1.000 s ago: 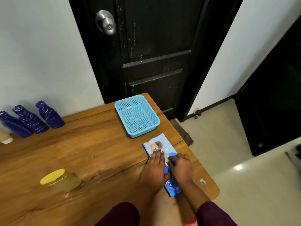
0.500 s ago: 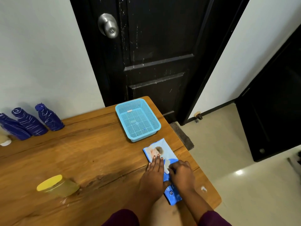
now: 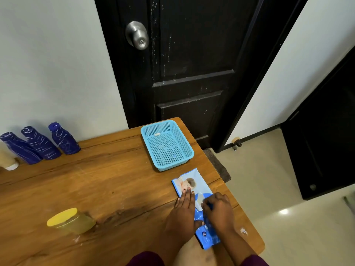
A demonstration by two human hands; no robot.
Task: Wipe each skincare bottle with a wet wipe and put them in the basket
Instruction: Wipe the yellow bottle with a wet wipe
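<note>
A blue wet wipe pack [image 3: 193, 186] lies flat near the table's front right corner. My left hand [image 3: 182, 214] presses on its left side with straight fingers. My right hand [image 3: 219, 212] sits on its right side, fingers curled at the pale flap in the pack's middle. An empty light blue basket [image 3: 184, 143] stands just beyond the pack. Three dark blue bottles [image 3: 41, 144] stand in a row at the back left by the wall. A jar with a yellow lid [image 3: 71, 221] is at the front left.
The wooden table [image 3: 107, 181] ends just right of the pack, with tiled floor below. A beige bottle with a white cap [image 3: 7, 161] is cut off at the far left. A black door with a metal knob [image 3: 137, 35] stands behind the basket.
Both hands stay on the wipe pack; the right fingers have curled a little more over the flap. The view has shifted slightly.
</note>
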